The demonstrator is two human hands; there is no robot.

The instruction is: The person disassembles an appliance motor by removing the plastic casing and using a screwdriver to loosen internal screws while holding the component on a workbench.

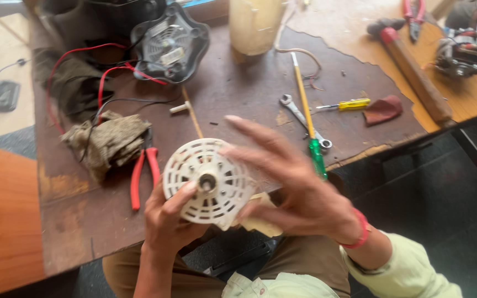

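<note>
My left hand [167, 218] holds a round white slotted disc [208, 181] from below, thumb near its metal hub. My right hand [293, 190] spreads over its right edge, fingers [249, 132] blurred. Behind it on the brown desk [238, 88] lie red-handled pliers [142, 171], a dirty rag [109, 140], a spanner [303, 120] and a green-handled screwdriver [309, 118].
</note>
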